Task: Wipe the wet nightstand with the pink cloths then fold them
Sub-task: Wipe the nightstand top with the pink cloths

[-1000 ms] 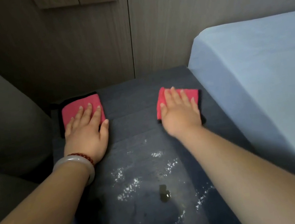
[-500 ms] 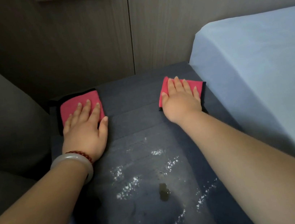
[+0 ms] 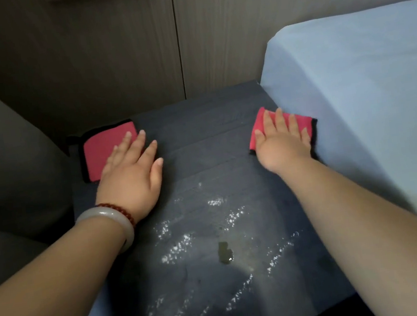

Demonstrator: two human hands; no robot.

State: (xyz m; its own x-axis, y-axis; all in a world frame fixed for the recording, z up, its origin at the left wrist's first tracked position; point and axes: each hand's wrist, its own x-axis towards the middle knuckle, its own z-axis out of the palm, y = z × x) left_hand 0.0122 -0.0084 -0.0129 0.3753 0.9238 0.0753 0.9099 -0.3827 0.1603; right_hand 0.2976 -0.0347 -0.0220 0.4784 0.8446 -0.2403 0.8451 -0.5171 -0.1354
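Left hand (image 3: 129,174) flat, fingers straight and spread, presses near right part of left pink cloth (image 3: 104,151) at back left corner of counter (image 3: 212,136). Right hand (image 3: 283,144) flat likewise, covers most of right pink cloth (image 3: 258,121) (just beside bed (image 3: 365,82)). Cloths soft, black-edged, rectangular. Right pink cloth's long axis runs across counter toward bed. Counter dark, wood-grained; droplets (image 3: 177,248) glisten between forearms.

Left hand (image 3: 130,178) and right hand (image 3: 284,146) lie flat, palms down, well apart, both reaching forward.
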